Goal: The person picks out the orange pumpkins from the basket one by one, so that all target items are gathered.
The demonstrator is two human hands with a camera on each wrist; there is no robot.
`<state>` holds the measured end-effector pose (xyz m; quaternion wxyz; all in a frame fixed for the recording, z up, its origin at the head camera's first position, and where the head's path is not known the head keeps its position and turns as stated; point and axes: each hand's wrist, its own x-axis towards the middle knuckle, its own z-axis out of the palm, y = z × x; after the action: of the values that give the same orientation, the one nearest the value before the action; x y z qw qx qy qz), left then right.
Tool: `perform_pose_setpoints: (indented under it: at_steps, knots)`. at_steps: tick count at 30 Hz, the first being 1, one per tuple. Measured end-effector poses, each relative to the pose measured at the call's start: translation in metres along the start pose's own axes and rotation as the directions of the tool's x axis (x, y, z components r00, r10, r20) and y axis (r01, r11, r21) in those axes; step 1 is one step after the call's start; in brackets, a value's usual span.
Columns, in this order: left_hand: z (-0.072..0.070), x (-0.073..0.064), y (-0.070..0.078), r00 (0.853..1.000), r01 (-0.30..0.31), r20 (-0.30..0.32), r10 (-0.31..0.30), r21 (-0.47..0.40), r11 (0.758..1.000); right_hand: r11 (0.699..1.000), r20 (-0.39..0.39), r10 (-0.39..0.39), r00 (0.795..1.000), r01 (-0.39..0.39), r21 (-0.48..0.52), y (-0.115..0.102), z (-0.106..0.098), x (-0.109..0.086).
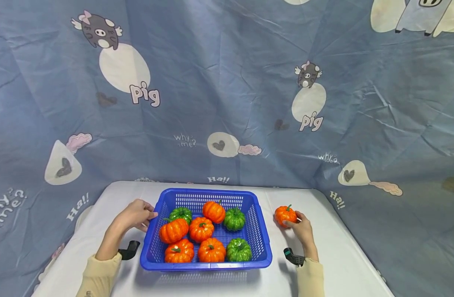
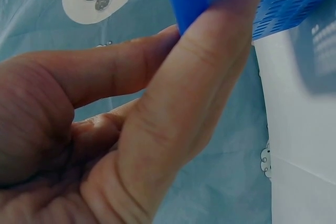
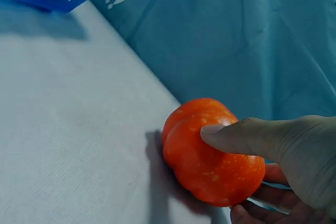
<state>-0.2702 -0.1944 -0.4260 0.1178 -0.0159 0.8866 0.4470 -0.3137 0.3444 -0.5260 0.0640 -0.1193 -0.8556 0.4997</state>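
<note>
My left hand (image 1: 137, 214) pinches the left rim of a blue plastic basket (image 1: 206, 266), thumb on one side and fingers on the other, as the left wrist view shows close up. Several small orange pumpkins (image 1: 211, 250) and three green ones (image 1: 238, 250) lie in the basket. To the right of it, my right hand (image 1: 302, 229) holds another orange pumpkin (image 1: 285, 215) with a green stem. In the right wrist view the thumb (image 3: 231, 137) lies across this pumpkin's side while the other fingers curl beneath, partly hidden by it.
A white cloth (image 1: 345, 255) covers the table under the basket. Behind and around the table hangs a blue curtain (image 1: 227, 95) printed with pigs and words. A dark wrist device (image 1: 294, 257) sits at the right wrist, and another (image 1: 129, 250) at the left.
</note>
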Motion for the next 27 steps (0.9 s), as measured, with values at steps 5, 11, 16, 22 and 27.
perform_pose_setpoints:
  at_steps: [5,11,16,22,27]
  knots:
    - [0.000,0.000,-0.001,1.000,0.001,0.000,-0.001,0.003,1.000,1.000,0.011,0.007,1.000,-0.007,-0.007,0.003,0.002,0.000]
    - [0.001,0.000,-0.002,1.000,0.005,0.000,-0.005,0.001,1.000,0.999,0.034,0.004,0.999,-0.003,-0.035,-0.003,-0.002,-0.001]
    - [0.000,0.002,-0.003,1.000,0.012,0.003,-0.012,-0.002,1.000,0.995,0.017,-0.042,0.999,0.044,-0.086,-0.022,-0.011,-0.005]
    - [0.000,0.003,-0.002,1.000,0.017,0.004,-0.017,-0.001,1.000,0.992,0.015,-0.113,0.993,0.114,-0.059,-0.053,-0.020,-0.016]
    - [0.000,0.001,-0.001,1.000,0.007,0.000,-0.007,0.000,1.000,0.979,0.039,-0.201,0.979,0.202,-0.016,-0.078,-0.018,-0.026]
